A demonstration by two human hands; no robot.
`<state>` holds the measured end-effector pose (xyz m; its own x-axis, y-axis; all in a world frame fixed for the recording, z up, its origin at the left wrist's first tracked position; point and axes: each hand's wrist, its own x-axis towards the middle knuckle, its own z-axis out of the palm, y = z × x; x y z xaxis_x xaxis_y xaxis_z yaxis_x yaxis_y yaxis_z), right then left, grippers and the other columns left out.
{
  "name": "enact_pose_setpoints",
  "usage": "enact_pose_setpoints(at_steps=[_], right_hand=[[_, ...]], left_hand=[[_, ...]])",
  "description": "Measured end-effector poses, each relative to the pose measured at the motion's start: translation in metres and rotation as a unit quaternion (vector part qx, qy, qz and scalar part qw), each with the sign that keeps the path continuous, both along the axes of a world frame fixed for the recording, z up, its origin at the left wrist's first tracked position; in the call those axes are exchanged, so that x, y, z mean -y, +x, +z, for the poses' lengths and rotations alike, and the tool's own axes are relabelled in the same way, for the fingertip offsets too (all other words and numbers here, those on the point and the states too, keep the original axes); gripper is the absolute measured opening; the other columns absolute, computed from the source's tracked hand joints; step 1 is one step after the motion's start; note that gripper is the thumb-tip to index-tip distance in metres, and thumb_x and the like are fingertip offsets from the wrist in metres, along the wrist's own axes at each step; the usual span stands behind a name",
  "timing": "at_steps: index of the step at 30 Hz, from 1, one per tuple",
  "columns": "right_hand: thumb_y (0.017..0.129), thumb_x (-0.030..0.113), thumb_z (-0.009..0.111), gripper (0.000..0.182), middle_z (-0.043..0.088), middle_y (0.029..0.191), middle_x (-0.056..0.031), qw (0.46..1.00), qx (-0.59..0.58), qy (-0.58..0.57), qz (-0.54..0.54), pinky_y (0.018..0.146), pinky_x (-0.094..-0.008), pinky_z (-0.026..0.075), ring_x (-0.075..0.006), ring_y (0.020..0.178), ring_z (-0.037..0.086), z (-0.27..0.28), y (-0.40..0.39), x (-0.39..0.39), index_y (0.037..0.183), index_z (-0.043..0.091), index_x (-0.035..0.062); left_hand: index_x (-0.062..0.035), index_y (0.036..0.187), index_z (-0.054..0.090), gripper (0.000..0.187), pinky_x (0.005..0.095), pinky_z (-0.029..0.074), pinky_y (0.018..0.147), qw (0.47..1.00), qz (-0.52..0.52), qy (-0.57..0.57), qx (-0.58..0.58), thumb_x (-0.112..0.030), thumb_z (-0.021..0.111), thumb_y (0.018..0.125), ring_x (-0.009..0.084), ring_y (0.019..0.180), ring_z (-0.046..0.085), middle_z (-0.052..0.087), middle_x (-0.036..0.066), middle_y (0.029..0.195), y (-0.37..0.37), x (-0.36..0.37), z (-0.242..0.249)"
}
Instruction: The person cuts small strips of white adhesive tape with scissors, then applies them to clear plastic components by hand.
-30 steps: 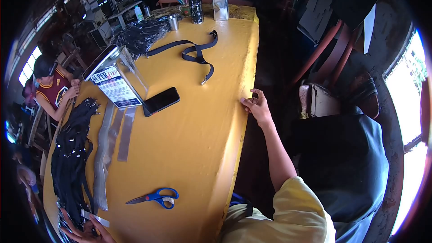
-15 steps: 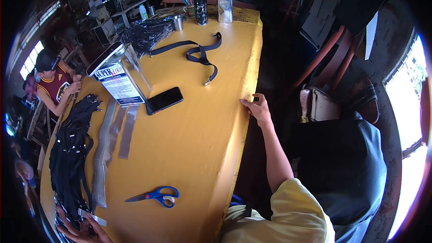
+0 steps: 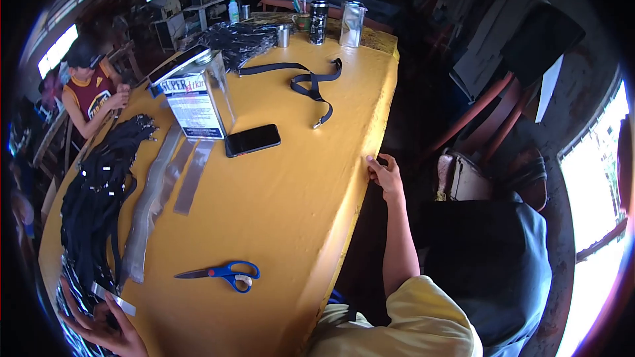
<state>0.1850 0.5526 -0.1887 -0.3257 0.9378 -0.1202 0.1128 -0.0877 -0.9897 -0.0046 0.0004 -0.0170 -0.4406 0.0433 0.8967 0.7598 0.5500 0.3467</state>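
My left hand [image 3: 106, 324] is at the lower left, fingers spread. Its thumb tip reaches a pale, shiny short strip [image 3: 124, 303] at the near end of a bundle of black straps [image 3: 92, 185]. The straps have small metal pieces on them. At the table's right edge, my right hand [image 3: 387, 175] rests with its thumb against the yellow edge and its fingers loosely bent, nothing visible between them. Blue-handled scissors [image 3: 228, 272] lie between the hands. Long translucent strips [image 3: 153, 201] run alongside the straps.
A yellow table [image 3: 264, 211] carries a phone [image 3: 253, 141], a labelled tin can [image 3: 195, 109], a black strap [image 3: 307, 82], a black bottle [image 3: 318, 20], a metal cup [image 3: 283, 36] and a silver can [image 3: 352, 24]. Across the left edge sits another person [image 3: 96, 96]. Black-covered bulk [image 3: 483, 258] stands right.
The view has shifted, so the far objects sit further right and lower in it. Both hands keep nearly the same places at the table.
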Motion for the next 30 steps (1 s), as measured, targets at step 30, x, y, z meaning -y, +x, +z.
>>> enact_pose_setpoints(at_steps=[30], right_hand=[[0.077, -0.004, 0.053, 0.054, 0.068, 0.104, -0.0054, 0.853, 0.286, 0.435, 0.05, 0.082, -0.0428, 0.054, -0.03, 0.1, 0.063, 0.028, -0.006, 0.043, 0.13, 0.05, 0.0091]], left_hand=[[-0.0219, 0.156, 0.009, 0.086, 0.0201, 0.049, 0.063, 0.997, -0.034, -0.003, -0.074, 0.009, 0.058, 0.092, 0.0116, 0.062, 0.051, 0.039, 0.024, 0.15, -0.004, 0.034, 0.005]])
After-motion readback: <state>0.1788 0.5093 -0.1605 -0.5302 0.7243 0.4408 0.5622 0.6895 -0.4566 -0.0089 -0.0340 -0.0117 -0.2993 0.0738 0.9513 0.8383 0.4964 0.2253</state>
